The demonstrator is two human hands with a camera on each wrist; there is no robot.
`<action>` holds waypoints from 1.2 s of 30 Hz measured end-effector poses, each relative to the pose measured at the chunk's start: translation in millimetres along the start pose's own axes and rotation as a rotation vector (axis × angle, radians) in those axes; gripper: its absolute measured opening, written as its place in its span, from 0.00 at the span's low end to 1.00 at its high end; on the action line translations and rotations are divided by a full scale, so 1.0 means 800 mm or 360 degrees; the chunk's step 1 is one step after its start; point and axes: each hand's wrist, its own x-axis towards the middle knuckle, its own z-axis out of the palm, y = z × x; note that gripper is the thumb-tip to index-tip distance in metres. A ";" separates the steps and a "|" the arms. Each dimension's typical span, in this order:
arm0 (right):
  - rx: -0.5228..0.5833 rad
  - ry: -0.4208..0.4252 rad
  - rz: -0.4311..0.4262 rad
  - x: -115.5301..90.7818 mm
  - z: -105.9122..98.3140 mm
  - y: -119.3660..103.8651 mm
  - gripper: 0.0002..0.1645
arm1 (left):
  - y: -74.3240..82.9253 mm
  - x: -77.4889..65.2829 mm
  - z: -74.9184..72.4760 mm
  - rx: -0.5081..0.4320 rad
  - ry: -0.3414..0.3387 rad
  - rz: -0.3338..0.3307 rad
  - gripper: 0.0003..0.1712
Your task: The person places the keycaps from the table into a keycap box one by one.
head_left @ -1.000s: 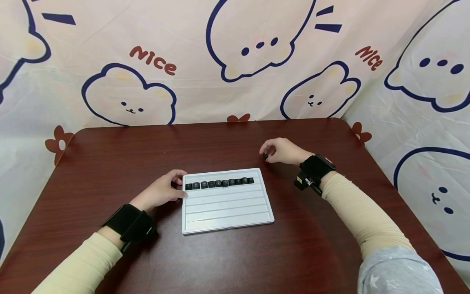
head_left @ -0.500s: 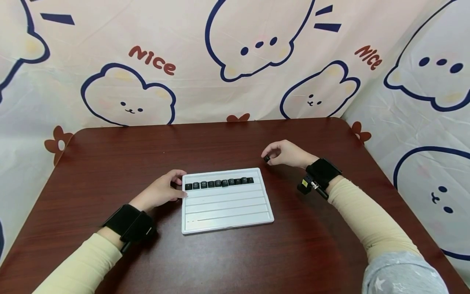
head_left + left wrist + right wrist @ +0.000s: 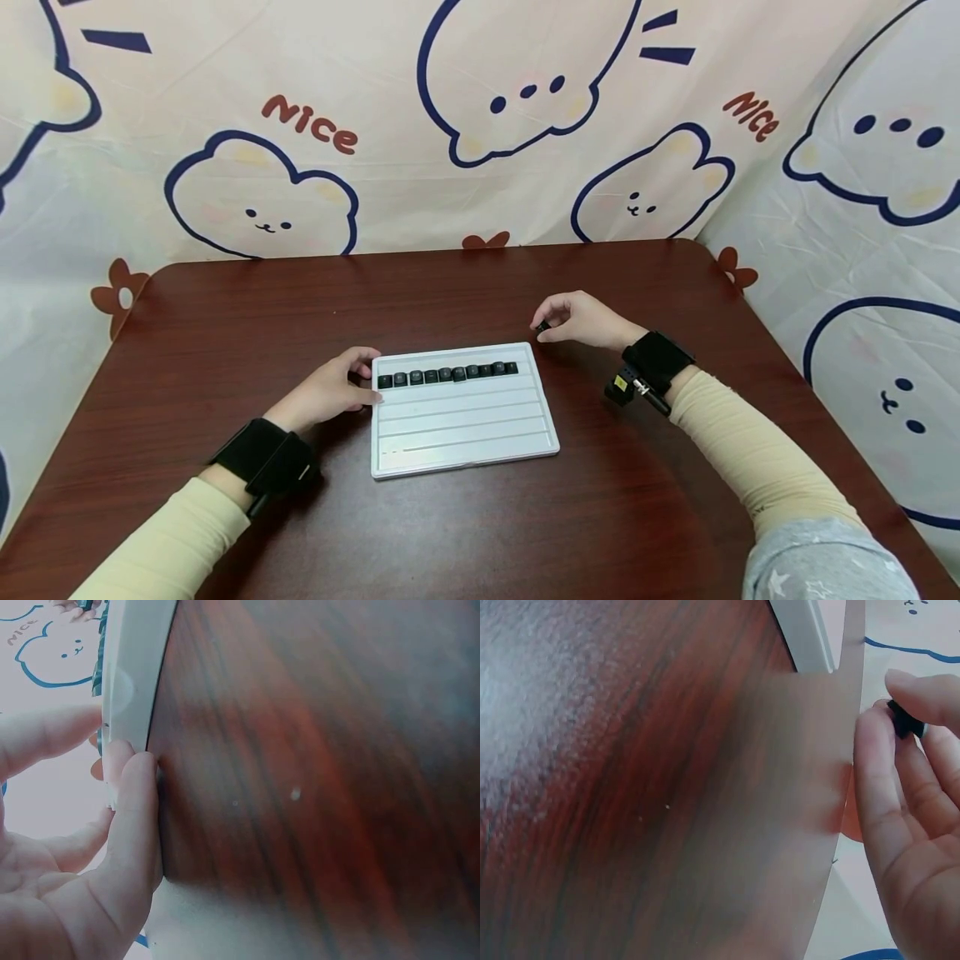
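Note:
In the head view a white ridged tray lies on the table, with several black keycaps lined up along its upper row. My left hand holds the tray's left edge between thumb and fingers. The left wrist view shows that hand close up, its fingertips against the tray's side. Beyond the tray's far right corner, my right hand pinches one small black keycap. From the right wrist, this keycap sits between thumb and fingertips, partly covered by them.
The dark red-brown wooden table extends around the tray. A white cloth backdrop with cartoon drawings hangs along its back and sides. Black bands with small cameras are strapped on both wrists.
My right hand has shifted slightly toward the table's near side, turning the keycap between its fingers. The left hand and the tray have stayed put.

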 end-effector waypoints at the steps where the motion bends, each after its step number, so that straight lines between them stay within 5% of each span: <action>1: 0.0002 0.0003 -0.0001 0.000 0.001 0.000 0.10 | 0.000 0.000 0.000 0.0000 0.0002 0.0002 0.35; 30: 0.0111 -0.0073 0.0041 -0.006 0.009 -0.003 0.14 | -0.001 0.001 -0.001 -0.0015 -0.0003 0.0013 0.35; 36: 0.0272 -0.0172 0.0058 -0.009 0.010 -0.002 0.16 | -0.001 0.000 -0.001 -0.0006 0.0003 0.0021 0.35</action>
